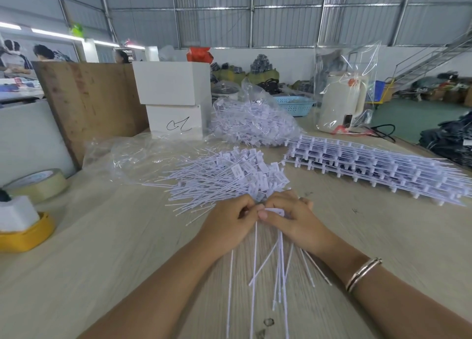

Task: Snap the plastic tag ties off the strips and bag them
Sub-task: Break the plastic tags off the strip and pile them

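Both hands meet at the near middle of the pale wood-grain table (107, 236). The left hand (227, 223) is curled nearly closed, thumb and forefinger pinching at the heads of a small bunch of thin white plastic tag ties (279, 262), and the right hand (293, 220), with a metal bangle (364, 273) on its wrist, is closed in the same way on the flat white tag heads from the other side. The fingertips of the two hands touch or nearly touch over the same spot; whether those heads are joined to a strip there I cannot tell, since the fingers cover it.

The held ties run with their long axis toward the person, tails fanning out on the table between the forearms, heads away. Just beyond the knuckles, touching them or close to it, lies the loose heap of snapped-off white tag ties (224, 178), its tails pointing left and its heads right. The stack of white moulded strips with ties attached (370, 162) lies beyond and to the right, long axis slanting from far left to near right, so the right hand is the nearer one for fetching the next strip. The filled clear plastic bag of ties (252, 121) sits farther back, and an empty-looking clear plastic bag (143, 157) lies flat to the left of the heap, nearer the left hand.
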Demonstrator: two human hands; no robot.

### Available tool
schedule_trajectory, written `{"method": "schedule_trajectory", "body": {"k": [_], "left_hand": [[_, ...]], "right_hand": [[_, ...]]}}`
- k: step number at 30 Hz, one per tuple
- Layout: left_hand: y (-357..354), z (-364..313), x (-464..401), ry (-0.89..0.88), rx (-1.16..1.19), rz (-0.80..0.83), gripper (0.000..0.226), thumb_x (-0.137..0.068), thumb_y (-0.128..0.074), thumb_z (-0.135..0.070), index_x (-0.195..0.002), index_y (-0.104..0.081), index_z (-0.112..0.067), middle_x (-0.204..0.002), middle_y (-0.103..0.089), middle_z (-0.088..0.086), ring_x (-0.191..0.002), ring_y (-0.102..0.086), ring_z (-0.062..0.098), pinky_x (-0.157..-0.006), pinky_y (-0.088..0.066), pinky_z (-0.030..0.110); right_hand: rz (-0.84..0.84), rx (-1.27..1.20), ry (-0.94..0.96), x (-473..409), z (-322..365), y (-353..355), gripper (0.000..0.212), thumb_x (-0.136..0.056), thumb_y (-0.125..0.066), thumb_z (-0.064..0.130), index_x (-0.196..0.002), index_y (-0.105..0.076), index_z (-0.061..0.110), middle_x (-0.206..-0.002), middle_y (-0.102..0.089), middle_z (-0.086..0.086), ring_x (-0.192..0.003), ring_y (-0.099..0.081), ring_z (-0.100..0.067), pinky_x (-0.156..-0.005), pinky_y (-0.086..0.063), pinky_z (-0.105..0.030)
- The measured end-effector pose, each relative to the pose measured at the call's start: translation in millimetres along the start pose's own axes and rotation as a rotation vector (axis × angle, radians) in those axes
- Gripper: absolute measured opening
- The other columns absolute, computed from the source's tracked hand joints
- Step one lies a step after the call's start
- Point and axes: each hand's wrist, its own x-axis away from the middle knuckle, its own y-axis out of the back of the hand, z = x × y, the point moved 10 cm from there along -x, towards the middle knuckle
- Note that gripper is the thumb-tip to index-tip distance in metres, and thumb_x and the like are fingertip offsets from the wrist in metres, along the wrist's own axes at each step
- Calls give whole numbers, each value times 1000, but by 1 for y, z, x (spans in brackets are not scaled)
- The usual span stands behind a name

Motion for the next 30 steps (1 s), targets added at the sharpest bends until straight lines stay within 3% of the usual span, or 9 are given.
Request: {"method": "schedule_trajectory", "body": {"k": [3,6,8,12,16,19,23,27,30], "left_hand": [[-8,5,1,89,282,69,21,-90,-60,-25,-70,-53,-26,-55,-57,-20,-54,-48,-4,-56,-36,12],[-12,11,2,164,503,83,20,-91,-59,-19,-71,-56,-17,-55,-60,-14,-54,-50,-1,-57,-38,8],[-14,14,2,195,569,93,20,-91,-57,-19,-72,-54,-14,-53,-58,-12,-55,-50,0,-59,-38,7],[-15,18,1,244,627,82,24,-91,-56,-22,-67,-55,-18,-53,-55,-10,-61,-50,5,-69,-37,17],[-10,31,-1,358,812,-4,34,-92,-56,-20,-58,-58,-22,-57,-52,-3,-60,-48,9,-73,-34,28],[-3,35,0,356,803,-47,29,-92,-55,-18,-64,-53,-15,-52,-48,-5,-52,-46,6,-64,-33,26],[-5,34,2,358,737,-62,30,-94,-54,-21,-64,-57,-18,-51,-48,-8,-51,-47,3,-60,-35,19],[-4,38,1,401,737,-98,45,-90,-48,-8,-51,-63,-23,-58,-52,-1,-58,-49,10,-70,-37,29],[-1,36,-1,394,706,-79,38,-81,-40,4,-57,-61,-17,-61,-59,-6,-57,-49,5,-62,-36,23]], "right_hand": [[7,-46,26,1,1,1,18,-87,-64,14,-78,-67,-2,-76,-58,-13,-80,-46,-18,-79,-33,-27],[-1,-31,89,1,7,1,15,-86,-64,13,-82,-68,0,-78,-60,-18,-79,-49,-26,-81,-36,-37],[-34,30,109,0,8,3,14,-86,-65,17,-85,-69,5,-78,-61,-15,-81,-50,-24,-84,-35,-44],[-96,89,134,-1,11,8,6,-86,-65,24,-82,-69,20,-77,-62,-4,-82,-52,-20,-85,-35,-51],[-157,172,148,1,17,9,16,-84,-59,39,-71,-52,45,-72,-56,14,-85,-48,0,-85,-23,-39],[-147,227,115,1,10,5,18,-86,-62,38,-71,-52,39,-73,-58,9,-84,-47,3,-81,-19,-32],[-189,292,83,1,1,10,17,-88,-63,32,-73,-55,34,-75,-54,12,-86,-45,4,-84,-16,-19],[-309,398,-73,-1,-17,26,15,-86,-62,39,-74,-59,29,-82,-55,13,-91,-46,-5,-73,-15,-31],[-273,460,-205,-2,-35,29,15,-79,-64,50,-74,-56,38,-86,-49,20,-96,-42,-4,-69,-11,-30]]}}
